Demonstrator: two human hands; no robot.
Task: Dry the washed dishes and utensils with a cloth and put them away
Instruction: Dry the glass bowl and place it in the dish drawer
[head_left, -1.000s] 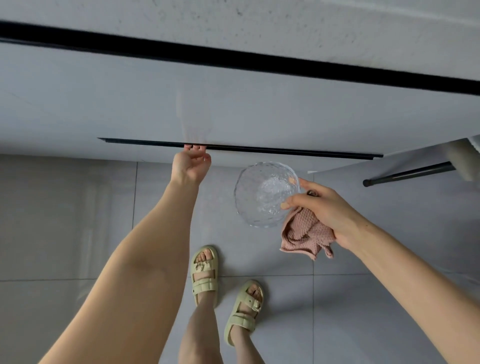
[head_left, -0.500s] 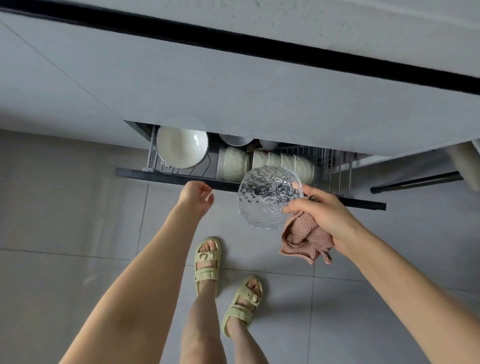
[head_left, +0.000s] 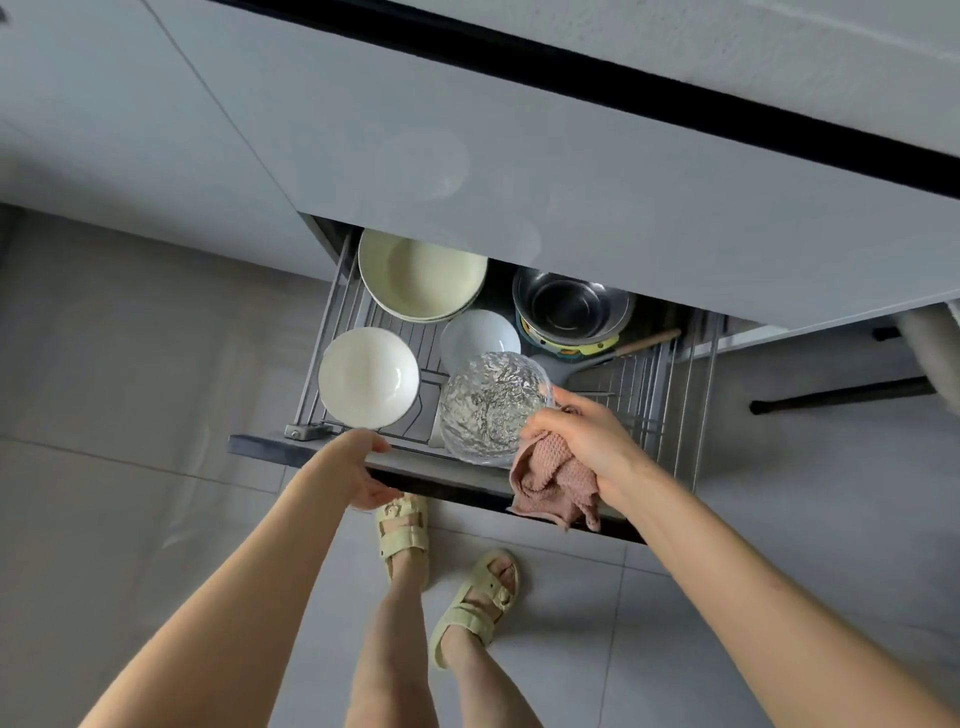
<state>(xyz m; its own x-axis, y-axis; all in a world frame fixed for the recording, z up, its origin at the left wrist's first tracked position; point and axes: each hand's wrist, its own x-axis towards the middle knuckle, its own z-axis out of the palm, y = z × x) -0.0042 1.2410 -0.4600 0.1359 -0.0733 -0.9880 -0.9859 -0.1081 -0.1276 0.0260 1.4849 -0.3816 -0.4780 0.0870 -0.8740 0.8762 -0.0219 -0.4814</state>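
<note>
My right hand grips the rim of a clear textured glass bowl and also holds a bunched pink cloth that hangs below the palm. The bowl hovers over the front of an open pull-out drawer with a wire rack. My left hand grips the drawer's front edge, thumb on top. Inside sit a white bowl, a stack of cream bowls, a small white bowl and a steel bowl.
A utensil with a wooden handle lies in the rack beside the steel bowl. The rack's right part holds upright wire dividers. My sandalled feet stand on grey floor tiles just below the drawer front. A dark bar sticks out at the right.
The drawer went from closed to pulled far out by my left hand, uncovering the bowls. My right hand has carried the glass bowl and cloth over the drawer's front.
</note>
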